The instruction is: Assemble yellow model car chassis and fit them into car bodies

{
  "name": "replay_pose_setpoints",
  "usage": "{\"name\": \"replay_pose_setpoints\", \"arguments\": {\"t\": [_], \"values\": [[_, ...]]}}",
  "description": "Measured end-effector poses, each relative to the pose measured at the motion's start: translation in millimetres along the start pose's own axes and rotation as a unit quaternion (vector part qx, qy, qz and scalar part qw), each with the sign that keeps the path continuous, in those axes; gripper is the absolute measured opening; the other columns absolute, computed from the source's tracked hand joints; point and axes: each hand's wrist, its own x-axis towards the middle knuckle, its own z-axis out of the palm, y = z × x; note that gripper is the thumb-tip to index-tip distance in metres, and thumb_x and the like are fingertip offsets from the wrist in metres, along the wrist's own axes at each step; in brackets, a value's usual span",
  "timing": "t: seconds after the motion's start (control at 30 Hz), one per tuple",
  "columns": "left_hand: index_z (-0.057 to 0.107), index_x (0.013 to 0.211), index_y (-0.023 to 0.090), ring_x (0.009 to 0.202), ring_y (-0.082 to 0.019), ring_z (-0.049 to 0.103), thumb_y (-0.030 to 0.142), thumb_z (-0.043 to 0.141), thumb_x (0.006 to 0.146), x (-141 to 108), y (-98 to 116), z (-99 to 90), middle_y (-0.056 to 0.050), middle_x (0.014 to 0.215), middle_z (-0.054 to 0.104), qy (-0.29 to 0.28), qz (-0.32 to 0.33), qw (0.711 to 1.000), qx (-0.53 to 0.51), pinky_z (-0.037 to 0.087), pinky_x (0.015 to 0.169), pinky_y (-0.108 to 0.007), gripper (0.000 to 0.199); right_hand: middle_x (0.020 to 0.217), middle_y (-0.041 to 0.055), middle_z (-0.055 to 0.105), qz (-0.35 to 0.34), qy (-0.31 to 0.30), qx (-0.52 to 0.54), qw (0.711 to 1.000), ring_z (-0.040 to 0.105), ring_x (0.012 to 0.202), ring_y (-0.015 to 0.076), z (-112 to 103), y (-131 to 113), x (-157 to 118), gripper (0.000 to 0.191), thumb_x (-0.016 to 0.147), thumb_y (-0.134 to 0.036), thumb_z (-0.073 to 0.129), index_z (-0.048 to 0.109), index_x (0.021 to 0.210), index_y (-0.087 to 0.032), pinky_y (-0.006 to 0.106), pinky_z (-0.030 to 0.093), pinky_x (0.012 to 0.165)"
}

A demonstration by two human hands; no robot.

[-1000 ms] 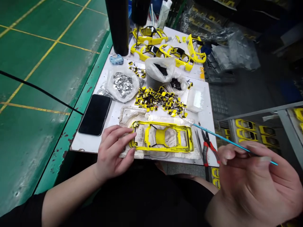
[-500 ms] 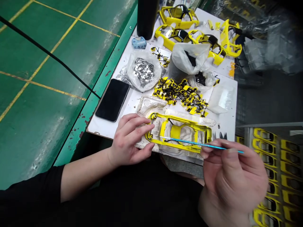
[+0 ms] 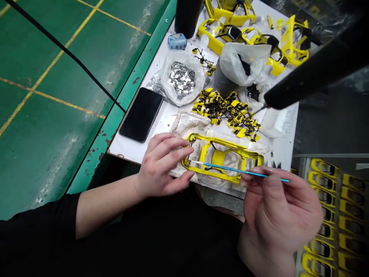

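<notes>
Yellow car shell (image 3: pixel 218 156) lies in a rough white cradle (image 3: pixel 190 119) that reaches the near edge of the white table (image 3: pixel 168 115). The person's left hand (image 3: pixel 165 165) is half open over it, thumb apart from the spread fingers, fingertips at the shell's left end. Their right hand (image 3: pixel 281 204) pinches a thin blue stick (image 3: pixel 227 169) between thumb and fingers, its pale tip at that same end; I can't tell if it touches. Bare tabletop separates the cradle from a phone (image 3: pixel 141 114) by the left edge. Beyond the cradle spreads a heap of yellow-and-black parts (image 3: pixel 225 109), a black tool (image 3: pixel 305 71) slanting in above its right side. Next come an open plastic bag (image 3: pixel 165 80) of silvery pieces, a dark tub (image 3: pixel 221 79) lined with plastic, something black inside, and a smaller bag (image 3: pixel 259 98) of black bits. Farther back, more yellow shells (image 3: pixel 215 43) crowd the far end, leaving little room there
</notes>
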Motion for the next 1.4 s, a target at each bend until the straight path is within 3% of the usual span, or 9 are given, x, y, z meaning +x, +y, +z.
{"name": "replay_pose_setpoints", "arguments": {"t": [0.23,1.0,1.2,1.4], "values": [[0.074,0.14,0.025,0.122,-0.035,0.071,0.04,0.082,0.092,-1,0,0.0,-0.013,0.131,0.081,-0.005,-0.006,1.0,0.002,0.059,0.108,-0.056,0.051,0.093,-0.0001,0.085,0.0,-0.003,0.018,1.0,0.082,0.079,0.017,4,1,0,0.009,0.097,-0.017,0.088,0.088,0.103,-0.023,0.031,0.072,0.069],[0.075,0.138,0.023,0.121,-0.035,0.071,0.04,0.082,0.093,-1,0,-0.4,-0.014,0.131,0.081,-0.005,-0.002,1.0,0.004,0.059,0.107,-0.056,0.049,0.087,0.0008,0.083,0.024,0.03,-0.003,0.999,0.08,0.077,0.0209,2,2,-2,0.009,0.091,-0.022,0.093,0.087,0.098,-0.024,0.036,0.071,0.065],[0.074,0.138,0.024,0.121,-0.035,0.071,0.041,0.081,0.093,0,0,-0.8,-0.014,0.13,0.081,-0.011,-0.003,1.0,0.006,0.059,0.107,-0.056,0.049,0.089,0.0003,0.083,0.009,0.044,-0.007,0.999,0.077,0.07,0.019,-2,-5,-1,0.011,0.092,-0.027,0.094,0.086,0.098,-0.024,0.036,0.068,0.061],[0.075,0.137,0.021,0.121,-0.035,0.071,0.037,0.082,0.092,0,0,-0.4,-0.016,0.13,0.08,-0.003,-0.001,1.0,-0.007,0.058,0.109,-0.057,0.048,0.091,-0.0035,0.081,-0.052,0.097,-0.035,0.993,0.074,0.064,0.0159,0,-1,7,0.012,0.095,-0.032,0.093,0.084,0.1,-0.027,0.032,0.063,0.055]]}}
